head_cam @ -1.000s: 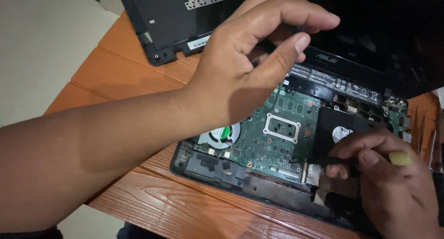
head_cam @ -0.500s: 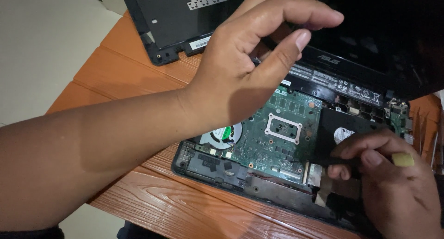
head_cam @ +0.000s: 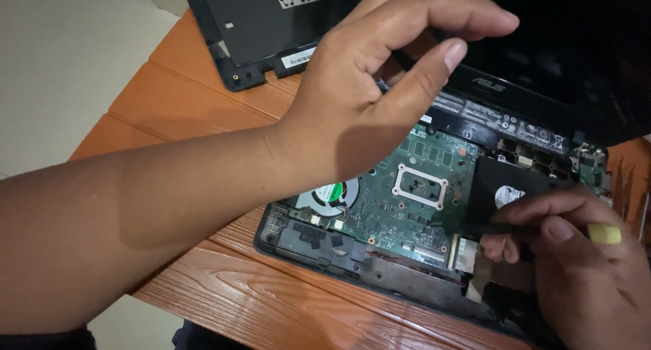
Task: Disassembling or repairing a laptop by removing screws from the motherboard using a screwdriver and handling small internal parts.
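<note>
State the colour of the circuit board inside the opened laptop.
Green circuit board, seen best in the head view.

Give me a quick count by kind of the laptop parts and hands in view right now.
Hands: 2, the left hand raised over the laptop, the right hand on a yellow-tipped tool
Opened laptop base: 1
Green circuit board: 1
Cooling fan: 1
Black drive: 1
Detached black cover panel: 1
Total: 8, the tool included

A single head-worn view looks steeply down from close above, facing forward over the orange wood-grain surface [head_cam: 203, 106]. It frames the opened black laptop base with its green circuit board [head_cam: 413, 187], cropped at right and bottom edges.
</note>
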